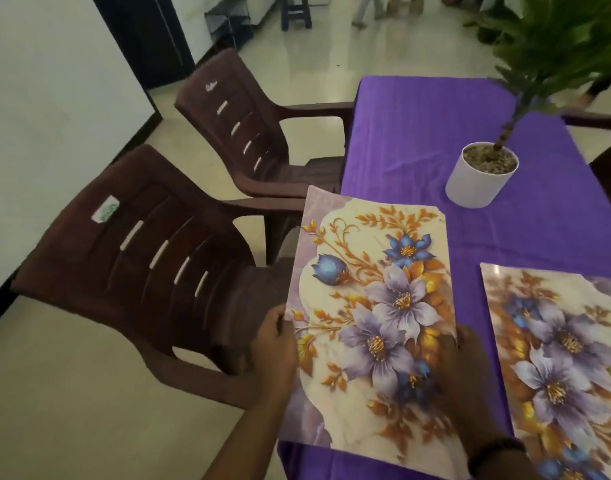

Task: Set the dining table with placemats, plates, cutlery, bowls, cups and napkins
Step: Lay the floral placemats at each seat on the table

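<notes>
Holding a floral placemat (370, 327) by both long edges, I had my left hand (274, 355) gripping its left edge, fingers curled round it, and my right hand (468, 382) gripping its right edge. It sat low centre of the frame, its left edge overhanging the desk (418, 133) edge above a brown chair (151, 258). A second placemat (557, 368) lay flat at lower right, apart from mine. Bare purple cloth stretched toward a white plant pot (477, 181) at upper right.
</notes>
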